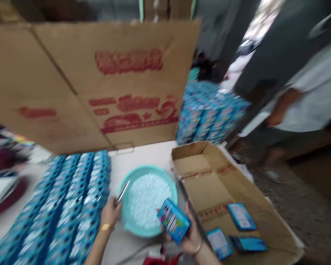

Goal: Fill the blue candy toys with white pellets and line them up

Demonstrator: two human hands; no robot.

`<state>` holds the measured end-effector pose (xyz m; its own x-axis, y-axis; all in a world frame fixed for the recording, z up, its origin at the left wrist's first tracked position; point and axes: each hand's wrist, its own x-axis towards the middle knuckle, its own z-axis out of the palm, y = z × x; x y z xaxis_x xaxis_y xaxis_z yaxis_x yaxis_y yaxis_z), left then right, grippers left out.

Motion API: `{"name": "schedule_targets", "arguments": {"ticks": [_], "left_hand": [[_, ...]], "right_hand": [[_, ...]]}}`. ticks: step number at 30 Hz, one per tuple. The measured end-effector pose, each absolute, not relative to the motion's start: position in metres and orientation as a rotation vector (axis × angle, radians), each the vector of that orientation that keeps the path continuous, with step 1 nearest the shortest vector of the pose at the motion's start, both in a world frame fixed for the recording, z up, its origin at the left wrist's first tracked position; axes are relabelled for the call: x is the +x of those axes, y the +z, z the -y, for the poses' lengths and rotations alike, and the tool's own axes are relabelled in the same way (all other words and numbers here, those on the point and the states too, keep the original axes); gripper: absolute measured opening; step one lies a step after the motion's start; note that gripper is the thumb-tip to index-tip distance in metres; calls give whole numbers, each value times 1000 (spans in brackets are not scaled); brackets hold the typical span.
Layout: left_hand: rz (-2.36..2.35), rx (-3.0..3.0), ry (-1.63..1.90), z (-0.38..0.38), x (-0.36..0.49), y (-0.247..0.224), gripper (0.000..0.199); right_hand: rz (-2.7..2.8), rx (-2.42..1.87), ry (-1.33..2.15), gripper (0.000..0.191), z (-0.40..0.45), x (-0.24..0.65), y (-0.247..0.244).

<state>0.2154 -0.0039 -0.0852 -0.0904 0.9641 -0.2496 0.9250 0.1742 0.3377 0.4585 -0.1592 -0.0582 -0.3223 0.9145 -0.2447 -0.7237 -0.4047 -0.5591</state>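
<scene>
My left hand [110,214] is closed around a slim, shiny metal tool [123,191]; its exact kind is blurred. The tool's tip points up, over the left rim of a teal basin [143,232]. Small white pieces [150,198] fill much of that basin. In my right hand [191,235] a small blue printed box [174,221] is gripped, tilted, above the basin's lower right edge. A shallow cardboard tray [206,187] lies just right of this hand, with blue packs [242,216] inside it.
Rows of blue boxes [79,206] stand at left on the white table [138,152]. A large cardboard panel [127,84] rises behind. Wrapped blue packs [209,114] are stacked at the back right. A person in a white shirt [314,88] is at the right.
</scene>
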Motion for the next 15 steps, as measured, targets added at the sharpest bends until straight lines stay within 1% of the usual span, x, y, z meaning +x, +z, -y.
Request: {"name": "schedule_targets", "arguments": {"ticks": [2,3,5,6,7,9,10,12,15], "left_hand": [[-2041,1756,-24,17,188,-109,23],[-1992,1834,-74,19,179,-117,21],[-1989,1985,-68,20,174,-126,29],[-2002,2061,-38,18,177,-127,36],[-2003,2127,-12,16,183,-127,41],[-1886,2250,-44,12,198,-127,39],[-1780,2305,-113,10,207,-129,35],[-1595,2371,-282,4,224,-137,31],[-1544,2374,-423,-6,246,-159,37]], "right_hand": [[260,-659,1871,58,166,452,-84],[229,-697,1855,59,169,450,-94],[284,-849,1781,64,172,450,-107],[381,-957,1714,71,172,450,-110],[510,-1082,1601,81,171,451,-112],[817,-1338,1293,104,169,452,-113],[963,-1449,1135,111,167,453,-114],[1177,-1612,904,116,165,454,-115],[1235,-1683,781,116,162,458,-119]]}}
